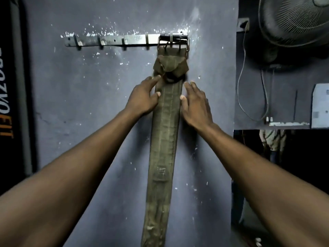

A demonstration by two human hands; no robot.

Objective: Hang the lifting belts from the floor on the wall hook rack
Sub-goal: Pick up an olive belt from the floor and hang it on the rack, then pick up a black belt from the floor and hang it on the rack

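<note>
A long olive-green lifting belt (164,139) hangs flat against the grey wall, its metal buckle (173,41) caught on the rightmost hook of the metal wall hook rack (114,41). The belt runs down past the bottom of the view. My left hand (143,98) lies against the belt's left edge just below its folded top, fingers spread, forefinger and thumb touching the fabric. On the belt's right edge rests my right hand (195,104), fingers apart, thumb on the fabric. Neither hand closes around the belt.
The rack's other hooks (100,43) to the left hold nothing. A wall fan (293,20) with a dangling cable (240,82) is mounted at the upper right above a shelf (288,124). A dark panel with orange lettering (7,122) stands at the far left.
</note>
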